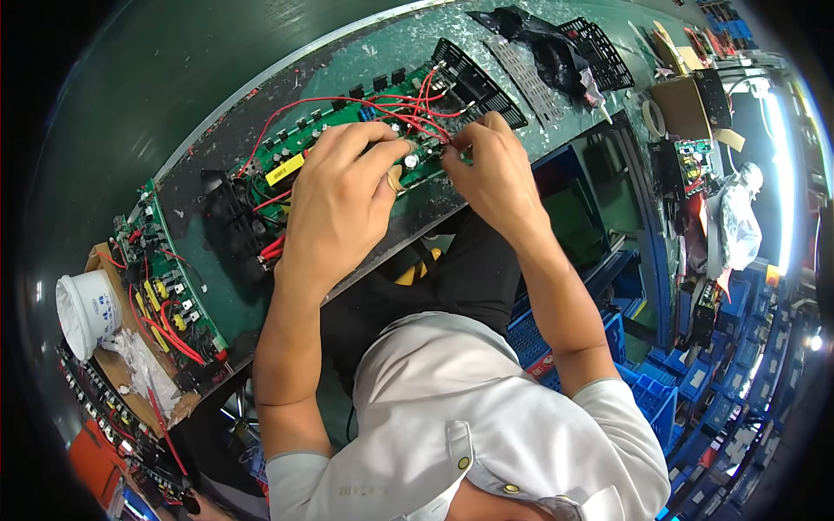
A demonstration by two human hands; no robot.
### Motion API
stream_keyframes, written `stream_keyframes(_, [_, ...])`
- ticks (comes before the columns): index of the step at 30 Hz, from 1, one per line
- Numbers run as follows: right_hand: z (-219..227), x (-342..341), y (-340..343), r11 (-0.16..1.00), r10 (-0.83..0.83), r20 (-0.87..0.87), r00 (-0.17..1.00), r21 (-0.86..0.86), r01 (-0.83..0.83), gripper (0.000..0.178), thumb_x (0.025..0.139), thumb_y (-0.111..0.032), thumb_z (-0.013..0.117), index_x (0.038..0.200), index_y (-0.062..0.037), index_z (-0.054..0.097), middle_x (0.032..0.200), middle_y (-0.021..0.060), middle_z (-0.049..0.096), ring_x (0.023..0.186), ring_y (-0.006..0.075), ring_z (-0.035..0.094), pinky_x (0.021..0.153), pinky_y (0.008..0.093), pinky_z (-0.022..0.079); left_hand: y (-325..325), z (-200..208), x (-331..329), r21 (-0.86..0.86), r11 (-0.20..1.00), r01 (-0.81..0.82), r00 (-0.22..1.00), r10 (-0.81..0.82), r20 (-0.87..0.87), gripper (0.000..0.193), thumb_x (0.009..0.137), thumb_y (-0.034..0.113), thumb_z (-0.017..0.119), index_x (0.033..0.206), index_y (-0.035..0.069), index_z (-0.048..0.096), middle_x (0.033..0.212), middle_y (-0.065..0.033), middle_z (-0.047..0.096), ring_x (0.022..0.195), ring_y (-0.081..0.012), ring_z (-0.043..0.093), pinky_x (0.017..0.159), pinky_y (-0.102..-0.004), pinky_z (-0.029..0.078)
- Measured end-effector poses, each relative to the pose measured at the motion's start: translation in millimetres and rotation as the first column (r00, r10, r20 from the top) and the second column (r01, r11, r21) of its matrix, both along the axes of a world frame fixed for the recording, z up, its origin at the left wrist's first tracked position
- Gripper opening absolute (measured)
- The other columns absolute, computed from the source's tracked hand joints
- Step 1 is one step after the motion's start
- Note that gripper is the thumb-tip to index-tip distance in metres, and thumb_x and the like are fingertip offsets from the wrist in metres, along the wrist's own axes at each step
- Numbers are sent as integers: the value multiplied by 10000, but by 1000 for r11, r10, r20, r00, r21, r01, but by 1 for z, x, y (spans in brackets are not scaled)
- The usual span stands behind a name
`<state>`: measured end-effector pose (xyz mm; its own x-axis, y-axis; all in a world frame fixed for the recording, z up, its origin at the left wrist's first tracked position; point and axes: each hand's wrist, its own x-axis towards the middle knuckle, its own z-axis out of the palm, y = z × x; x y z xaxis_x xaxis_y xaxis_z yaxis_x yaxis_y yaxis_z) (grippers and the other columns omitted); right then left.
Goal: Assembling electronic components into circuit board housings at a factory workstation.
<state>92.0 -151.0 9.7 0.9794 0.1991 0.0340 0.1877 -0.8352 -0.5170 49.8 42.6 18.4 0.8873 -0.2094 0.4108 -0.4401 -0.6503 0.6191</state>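
Observation:
A long green circuit board [380, 90] lies across the bench in front of me, with a yellow-wrapped component [285, 170] on it. Several red wires [347, 100] loop over its right part. My right hand [497, 174] is closed in a pinch at the board's near right edge, on the end of a red wire. My left hand [339, 195] rests over the middle of the board, its fingers curled in and closed at a white round-topped component [411, 161]. What the left fingertips hold, if anything, is hidden. A black slotted end plate [478, 82] stands at the board's right end.
Black fans [233, 217] sit at the board's left end. Further left are another wired board [178, 304] and a white tub [89, 314]. Loose black slotted plates [599, 54] lie at the far right. Blue crates [647, 395] stand below on the right; a person [738, 217] is beyond.

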Motion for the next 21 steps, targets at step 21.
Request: stream_keyframes(21, [27, 150, -203, 894, -291, 170, 941, -302, 331, 290, 773, -267, 731, 979, -64, 727, 913, 157, 725, 863, 317, 703, 771, 404, 548, -13, 10, -1, 62, 998, -3, 1000, 2, 6, 164, 849, 78, 672, 998, 15, 691, 1043, -102, 657, 971, -303, 593, 843, -403, 470])
